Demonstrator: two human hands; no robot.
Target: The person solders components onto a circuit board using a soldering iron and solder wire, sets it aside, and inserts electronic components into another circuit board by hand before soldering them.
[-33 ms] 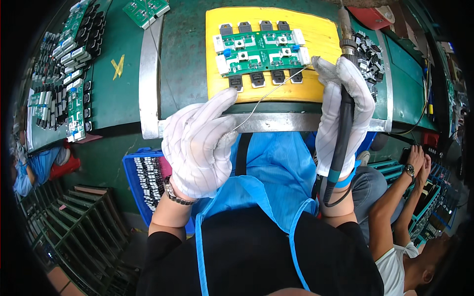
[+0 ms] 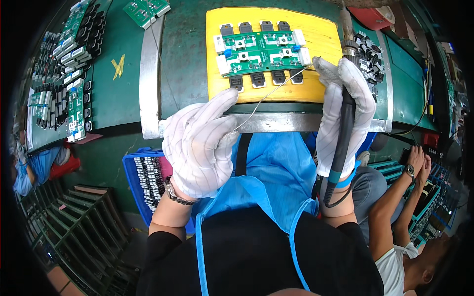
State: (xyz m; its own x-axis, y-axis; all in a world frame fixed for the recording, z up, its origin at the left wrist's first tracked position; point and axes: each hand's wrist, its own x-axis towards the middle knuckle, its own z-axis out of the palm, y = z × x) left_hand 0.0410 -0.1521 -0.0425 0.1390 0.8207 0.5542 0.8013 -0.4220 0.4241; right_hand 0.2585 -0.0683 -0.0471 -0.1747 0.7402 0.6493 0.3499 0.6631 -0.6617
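My left hand, in a white striped glove, pinches a thin solder wire between thumb and finger. The wire bends up and right to the fingertips of my right hand, gloved too; whether they grip its end I cannot tell. A soldering iron with a black handle lies in my right hand, its metal end pointing away toward the upper edge. Between and beyond both hands, a green circuit board rests flat on a yellow pad. Black components stick out along its two long sides; white blocks sit at its ends.
Loose black parts are heaped right of the pad, near a red bowl. Stacked boards fill the left bench. A metal rail edges the bench. Below stands a blue bin; a co-worker's hands show at right.
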